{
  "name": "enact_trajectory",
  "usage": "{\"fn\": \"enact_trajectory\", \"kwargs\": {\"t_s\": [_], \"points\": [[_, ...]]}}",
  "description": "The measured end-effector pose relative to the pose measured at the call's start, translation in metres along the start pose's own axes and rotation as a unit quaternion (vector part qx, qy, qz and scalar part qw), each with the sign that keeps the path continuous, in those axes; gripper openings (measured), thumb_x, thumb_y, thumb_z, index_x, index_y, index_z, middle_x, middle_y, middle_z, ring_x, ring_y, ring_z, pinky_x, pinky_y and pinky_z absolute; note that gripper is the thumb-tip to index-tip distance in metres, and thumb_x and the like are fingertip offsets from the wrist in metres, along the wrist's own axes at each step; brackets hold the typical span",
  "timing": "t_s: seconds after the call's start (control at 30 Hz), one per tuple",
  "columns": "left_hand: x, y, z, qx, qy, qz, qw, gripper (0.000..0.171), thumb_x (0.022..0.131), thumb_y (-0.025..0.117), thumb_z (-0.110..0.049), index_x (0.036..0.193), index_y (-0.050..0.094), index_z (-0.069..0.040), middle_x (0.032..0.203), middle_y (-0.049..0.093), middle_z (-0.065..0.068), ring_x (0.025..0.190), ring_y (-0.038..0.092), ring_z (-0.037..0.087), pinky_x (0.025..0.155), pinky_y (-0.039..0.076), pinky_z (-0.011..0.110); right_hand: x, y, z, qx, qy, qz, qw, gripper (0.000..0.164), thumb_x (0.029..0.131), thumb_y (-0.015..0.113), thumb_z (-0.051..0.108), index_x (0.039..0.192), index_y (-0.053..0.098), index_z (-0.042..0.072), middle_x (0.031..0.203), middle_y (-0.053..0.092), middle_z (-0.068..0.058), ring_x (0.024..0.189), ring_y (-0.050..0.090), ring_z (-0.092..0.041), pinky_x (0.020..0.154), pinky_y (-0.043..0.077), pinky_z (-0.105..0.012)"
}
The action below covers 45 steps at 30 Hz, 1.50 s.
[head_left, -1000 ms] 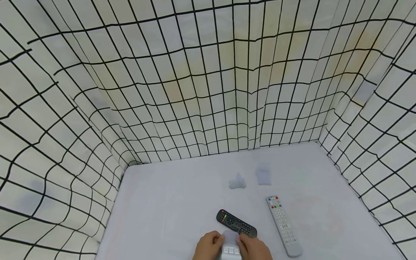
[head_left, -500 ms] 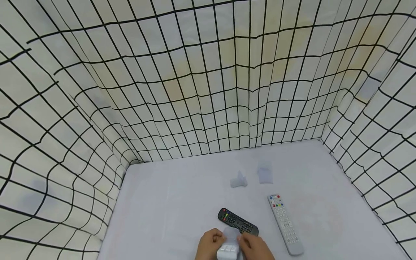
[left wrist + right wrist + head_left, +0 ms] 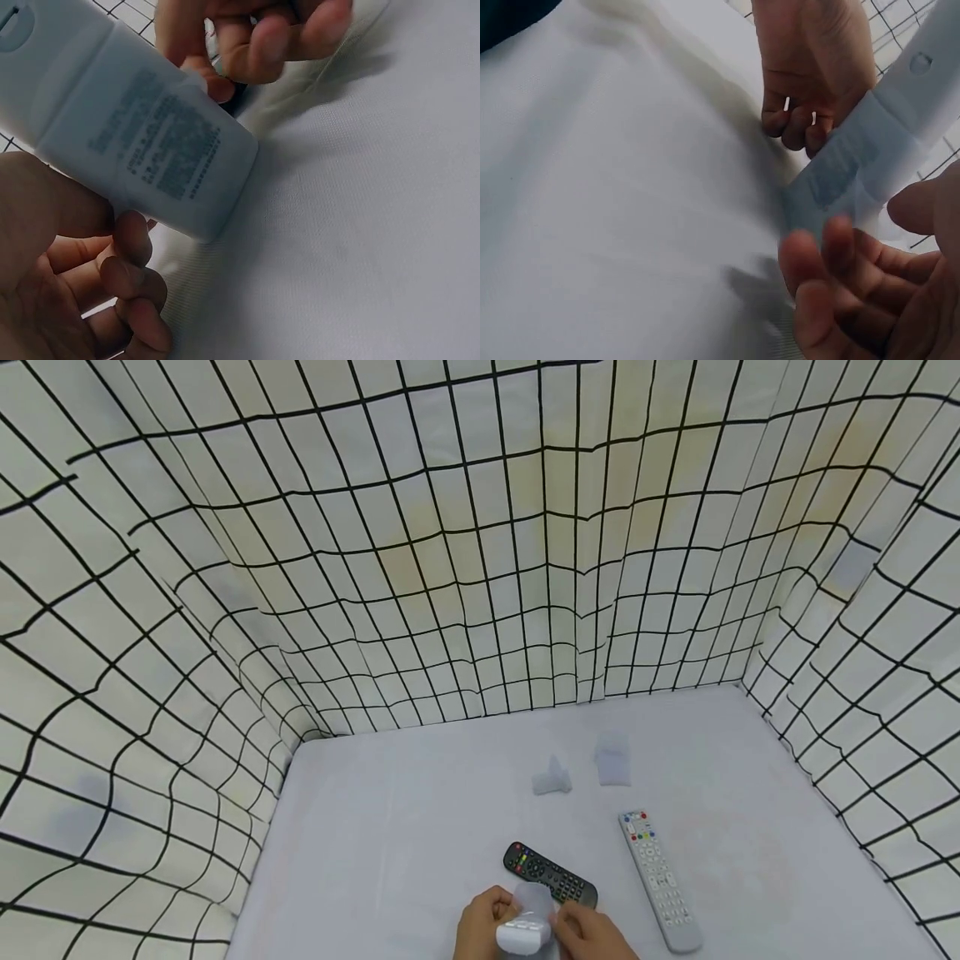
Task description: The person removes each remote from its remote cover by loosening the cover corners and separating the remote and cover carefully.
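Observation:
Between both hands is a white remote control (image 3: 522, 937), tilted, its near end raised and some buttons showing. A translucent cover (image 3: 225, 172) sleeves its far part, and printed text on the back shows blurred through it in the left wrist view. My left hand (image 3: 480, 923) pinches one side edge of the cover between thumb and finger. On the opposite edge, my right hand (image 3: 596, 933) pinches the cover, its other fingers curled. Just beyond the hands lies a black remote control (image 3: 551, 875), its near end close to the right hand.
A long light-grey remote control (image 3: 660, 885) lies to the right. Farther back on the white table (image 3: 390, 802) are a crumpled translucent piece (image 3: 552, 777) and a flat translucent cover (image 3: 613, 760). White walls with a black grid (image 3: 480, 568) enclose the back and sides.
The near end of the white remote control has tipped up and shifted slightly left. Both hands keep their hold on the cover. The things lying on the table keep their places.

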<state>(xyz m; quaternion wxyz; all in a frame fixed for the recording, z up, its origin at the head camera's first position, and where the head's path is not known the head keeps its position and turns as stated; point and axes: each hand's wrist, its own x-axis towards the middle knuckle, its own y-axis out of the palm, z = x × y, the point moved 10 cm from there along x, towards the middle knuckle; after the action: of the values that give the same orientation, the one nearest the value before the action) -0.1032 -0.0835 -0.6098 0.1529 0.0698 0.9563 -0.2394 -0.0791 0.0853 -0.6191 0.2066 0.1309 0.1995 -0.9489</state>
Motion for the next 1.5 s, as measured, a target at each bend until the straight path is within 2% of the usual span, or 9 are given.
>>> {"fn": "enact_trajectory", "kwargs": {"t_s": [0.17, 0.27, 0.47, 0.57, 0.7, 0.9, 1.17, 1.33, 1.5], "points": [[-0.001, -0.004, -0.006, 0.045, 0.004, -0.038, 0.9983, 0.004, 0.089, 0.072, -0.007, 0.088, 0.069, -0.004, 0.077, 0.075, 0.004, 0.070, 0.064, 0.014, 0.064, 0.054, 0.036, -0.007, -0.012, 0.019, -0.091, -0.039, -0.037, 0.994, 0.017, 0.101, 0.066, 0.030, 0.103, 0.066, 0.013, 0.082, 0.059, 0.008, 0.064, 0.046, -0.002, 0.057, 0.040, -0.024], [-0.003, -0.008, -0.013, 0.064, 0.006, -0.064, 0.9958, 0.004, 0.086, 0.074, -0.007, 0.087, 0.070, -0.005, 0.083, 0.077, 0.006, 0.074, 0.067, 0.018, 0.068, 0.057, 0.042, -0.013, -0.013, 0.031, -0.096, -0.068, -0.037, 0.992, 0.025, 0.097, 0.072, 0.026, 0.115, 0.064, 0.010, 0.100, 0.060, 0.003, 0.069, 0.046, 0.002, 0.058, 0.043, -0.023], [-0.003, -0.007, -0.013, 0.037, 0.004, -0.059, 0.9976, 0.006, 0.087, 0.068, -0.001, 0.090, 0.071, -0.006, 0.064, 0.059, -0.003, 0.060, 0.049, 0.013, 0.055, 0.040, 0.024, -0.020, -0.010, 0.051, -0.091, -0.160, -0.050, 0.982, 0.039, 0.096, 0.075, 0.022, 0.129, 0.063, 0.005, 0.124, 0.060, -0.014, 0.083, 0.050, 0.008, 0.062, 0.050, -0.020], [-0.003, -0.005, -0.011, 0.018, 0.000, -0.049, 0.9986, 0.007, 0.088, 0.066, -0.001, 0.090, 0.071, -0.005, 0.060, 0.049, -0.008, 0.056, 0.044, 0.011, 0.051, 0.033, 0.020, -0.018, -0.009, 0.053, -0.102, -0.177, -0.053, 0.977, 0.035, 0.097, 0.074, 0.024, 0.127, 0.067, 0.010, 0.122, 0.064, -0.009, 0.088, 0.052, 0.008, 0.067, 0.051, -0.020], [-0.005, -0.005, -0.008, 0.013, -0.012, -0.037, 0.9992, 0.009, 0.094, 0.062, -0.007, 0.097, 0.071, -0.005, 0.062, 0.054, -0.008, 0.057, 0.046, 0.011, 0.053, 0.034, 0.021, -0.015, -0.011, 0.051, -0.102, -0.170, -0.054, 0.979, 0.033, 0.095, 0.075, 0.027, 0.127, 0.069, 0.017, 0.114, 0.069, 0.001, 0.087, 0.055, 0.008, 0.068, 0.052, -0.020], [-0.010, -0.008, -0.011, -0.004, 0.005, 0.004, 1.0000, 0.019, 0.101, 0.056, -0.019, 0.111, 0.063, -0.003, 0.074, 0.067, -0.003, 0.062, 0.051, 0.013, 0.057, 0.038, 0.023, -0.012, -0.014, 0.046, -0.074, -0.183, -0.056, 0.979, 0.032, 0.096, 0.075, 0.029, 0.124, 0.071, 0.015, 0.111, 0.073, -0.003, 0.085, 0.057, 0.008, 0.066, 0.052, -0.020], [-0.009, 0.001, -0.007, -0.063, 0.019, 0.078, 0.9948, 0.017, 0.104, 0.058, -0.021, 0.103, 0.063, -0.004, 0.076, 0.058, -0.005, 0.066, 0.051, 0.010, 0.060, 0.042, 0.022, -0.008, -0.015, 0.032, 0.012, -0.163, -0.023, 0.986, 0.031, 0.098, 0.072, 0.028, 0.124, 0.071, 0.010, 0.113, 0.073, -0.005, 0.089, 0.058, 0.006, 0.071, 0.054, -0.022], [-0.009, -0.001, -0.013, -0.071, 0.051, 0.095, 0.9916, 0.014, 0.102, 0.062, -0.016, 0.104, 0.065, -0.002, 0.079, 0.061, -0.003, 0.067, 0.053, 0.008, 0.061, 0.044, 0.021, -0.006, -0.012, 0.026, 0.059, -0.117, 0.011, 0.991, 0.033, 0.099, 0.071, 0.026, 0.125, 0.069, 0.006, 0.112, 0.071, -0.006, 0.088, 0.058, 0.004, 0.073, 0.055, -0.022], [-0.013, -0.005, -0.030, -0.046, 0.095, 0.109, 0.9885, 0.014, 0.101, 0.067, -0.016, 0.100, 0.069, -0.003, 0.080, 0.069, -0.001, 0.066, 0.058, 0.002, 0.063, 0.049, 0.020, -0.005, -0.009, 0.021, 0.118, -0.061, 0.037, 0.990, 0.037, 0.098, 0.070, 0.014, 0.127, 0.059, -0.005, 0.108, 0.069, -0.008, 0.087, 0.059, -0.004, 0.072, 0.054, -0.021]]}}
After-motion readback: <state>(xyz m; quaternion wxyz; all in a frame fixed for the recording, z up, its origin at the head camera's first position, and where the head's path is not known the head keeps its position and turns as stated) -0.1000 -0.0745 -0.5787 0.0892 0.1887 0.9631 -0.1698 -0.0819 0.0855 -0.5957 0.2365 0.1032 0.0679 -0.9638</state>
